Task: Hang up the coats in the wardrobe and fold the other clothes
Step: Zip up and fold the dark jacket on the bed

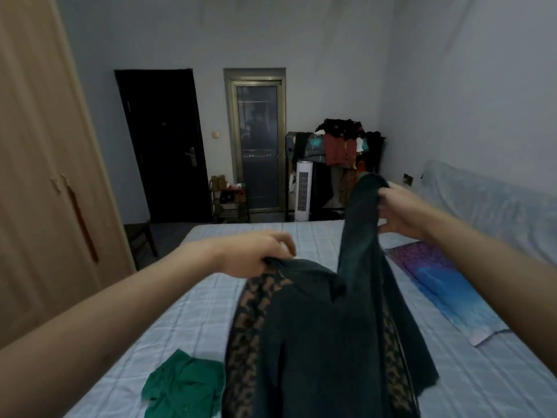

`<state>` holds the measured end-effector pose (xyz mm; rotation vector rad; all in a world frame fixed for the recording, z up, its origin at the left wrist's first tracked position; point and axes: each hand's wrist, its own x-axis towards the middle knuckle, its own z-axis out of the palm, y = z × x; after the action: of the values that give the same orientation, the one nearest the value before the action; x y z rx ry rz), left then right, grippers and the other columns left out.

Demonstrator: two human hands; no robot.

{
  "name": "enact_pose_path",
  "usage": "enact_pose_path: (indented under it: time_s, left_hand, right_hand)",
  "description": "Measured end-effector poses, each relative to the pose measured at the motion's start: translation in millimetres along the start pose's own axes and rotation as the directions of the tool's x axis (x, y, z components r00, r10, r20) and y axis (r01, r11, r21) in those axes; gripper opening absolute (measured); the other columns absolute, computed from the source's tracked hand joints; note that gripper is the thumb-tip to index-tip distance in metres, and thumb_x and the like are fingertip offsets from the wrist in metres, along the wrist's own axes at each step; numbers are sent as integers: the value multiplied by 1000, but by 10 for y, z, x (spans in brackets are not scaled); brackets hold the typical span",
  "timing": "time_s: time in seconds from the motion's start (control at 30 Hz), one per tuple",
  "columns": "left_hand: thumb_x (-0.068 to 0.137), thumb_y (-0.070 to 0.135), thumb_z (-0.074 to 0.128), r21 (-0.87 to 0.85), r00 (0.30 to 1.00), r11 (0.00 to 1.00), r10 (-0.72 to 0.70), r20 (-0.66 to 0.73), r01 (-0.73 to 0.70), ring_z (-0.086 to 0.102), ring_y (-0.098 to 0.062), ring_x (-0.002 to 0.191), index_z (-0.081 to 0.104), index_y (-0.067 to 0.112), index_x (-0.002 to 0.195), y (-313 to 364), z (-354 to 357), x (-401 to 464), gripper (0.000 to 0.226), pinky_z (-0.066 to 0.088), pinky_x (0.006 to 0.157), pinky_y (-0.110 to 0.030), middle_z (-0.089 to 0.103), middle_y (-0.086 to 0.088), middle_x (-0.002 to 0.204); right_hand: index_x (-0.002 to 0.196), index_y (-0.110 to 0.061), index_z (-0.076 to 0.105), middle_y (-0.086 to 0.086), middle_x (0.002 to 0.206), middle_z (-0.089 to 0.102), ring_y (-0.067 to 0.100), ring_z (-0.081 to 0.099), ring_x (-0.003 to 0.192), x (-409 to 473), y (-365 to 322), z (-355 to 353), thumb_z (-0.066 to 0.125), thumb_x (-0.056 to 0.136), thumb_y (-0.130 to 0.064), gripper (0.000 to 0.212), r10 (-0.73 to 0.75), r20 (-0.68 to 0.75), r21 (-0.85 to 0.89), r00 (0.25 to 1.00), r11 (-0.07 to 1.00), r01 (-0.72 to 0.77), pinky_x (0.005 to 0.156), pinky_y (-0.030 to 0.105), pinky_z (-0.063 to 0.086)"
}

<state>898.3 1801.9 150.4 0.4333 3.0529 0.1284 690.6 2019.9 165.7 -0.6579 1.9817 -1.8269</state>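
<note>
Coat [316, 342] gripped by left hand [256, 254], right hand [401, 209].

We see a bed [187, 312] covered by a pale blue checked sheet, and on its right side lies a flat purple and blue patterned mat [446, 294]. At the far wall stands a black door [162, 146] with a metal handle, and beside it a glazed door [258, 140] in a metal frame. Between them, low down, sits a small shoe rack [230, 203]. A white tower fan [302, 190] stands on the floor just right of the glazed door. On the left floor we make out part of a dark wooden chair [140, 236]. A small switch [215, 134] is fixed to the wall between the doors.
</note>
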Motion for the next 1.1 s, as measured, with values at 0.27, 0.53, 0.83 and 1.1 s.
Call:
enact_pose_path:
  time_s: [0.27,0.53,0.83,1.1]
  left_hand:
    - [86,29,69,126,754,991,110,-647,-36,11,-28,145,65,40,110,207,189,587,27,15,116,-53,26,2,154]
    - [87,9,59,-184,854,983,-101,-510,7,56,-14,101,62,33,115,70,180,751,37,50,86,-40,56,8,111]
    - [84,8,61,-352,789,926,-319,-525,140,64,-17,76,68,11,89,-8,337,748,9,51,66,-31,68,-2,79]
    - [65,41,86,-266,938,930,-303,-166,253,53,-11,96,51,26,107,-215,274,351,57,47,77,-28,60,6,102]
  right_hand:
    - [123,-16,62,18,112,69,29,68,97,-34,36,348,45,97,-10,32,90,316,-45,945,996,-80,80,36,56]
    - [127,-14,52,14,121,64,26,62,109,-144,87,273,44,98,-14,30,148,265,-50,953,989,-140,94,40,49]
    - [102,-36,70,-9,81,51,4,48,76,-439,506,555,67,87,-40,16,-240,254,-754,937,557,348,59,18,32]
    - [114,-19,60,14,98,72,25,71,90,-418,485,633,28,100,-18,35,92,115,-367,989,929,-44,77,46,58]
